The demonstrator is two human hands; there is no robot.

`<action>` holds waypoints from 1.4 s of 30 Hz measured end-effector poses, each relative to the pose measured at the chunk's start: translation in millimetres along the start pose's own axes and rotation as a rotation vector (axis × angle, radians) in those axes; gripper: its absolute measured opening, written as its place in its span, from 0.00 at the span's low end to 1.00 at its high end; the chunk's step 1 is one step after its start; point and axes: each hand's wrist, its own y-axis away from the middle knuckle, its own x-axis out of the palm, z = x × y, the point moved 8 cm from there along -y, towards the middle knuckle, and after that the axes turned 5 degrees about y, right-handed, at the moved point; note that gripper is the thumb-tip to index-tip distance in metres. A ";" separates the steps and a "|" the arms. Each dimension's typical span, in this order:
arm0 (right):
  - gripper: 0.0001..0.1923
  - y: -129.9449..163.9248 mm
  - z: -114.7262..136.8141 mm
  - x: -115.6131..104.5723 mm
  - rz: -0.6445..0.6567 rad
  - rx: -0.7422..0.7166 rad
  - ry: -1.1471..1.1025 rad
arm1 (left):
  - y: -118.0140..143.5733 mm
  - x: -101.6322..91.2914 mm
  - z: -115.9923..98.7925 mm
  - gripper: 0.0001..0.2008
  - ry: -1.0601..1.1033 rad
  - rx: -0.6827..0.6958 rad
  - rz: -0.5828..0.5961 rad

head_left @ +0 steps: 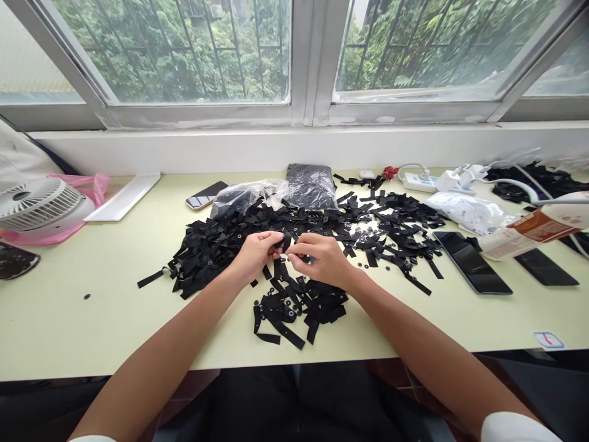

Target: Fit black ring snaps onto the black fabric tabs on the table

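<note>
My left hand (252, 255) pinches a short black fabric strip (286, 240) between thumb and fingers, above the middle of the table. Close beside it, my right hand (322, 259) has its fingertips closed at the strip's edge; whatever is between them is too small to make out. Behind both hands spreads a large heap of black strips (202, 252). A smaller pile of strips (326, 304) lies in front, below my hands, with small round black snap buttons (291, 313) among it. Shiny small pieces (365, 232) are scattered to the right.
Plastic bags (311, 186) lie at the back by the window. A white fan (41, 205) stands at the left. Phones (473, 263), a power strip (421, 182) with cables and a tilted brown-and-white bottle (536, 228) occupy the right. One loose button (87, 296) lies left.
</note>
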 end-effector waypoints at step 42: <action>0.09 3.6 -29.3 1.7 -0.164 0.154 0.034 | 10.8 21.4 -12.1 0.18 -0.545 0.236 0.159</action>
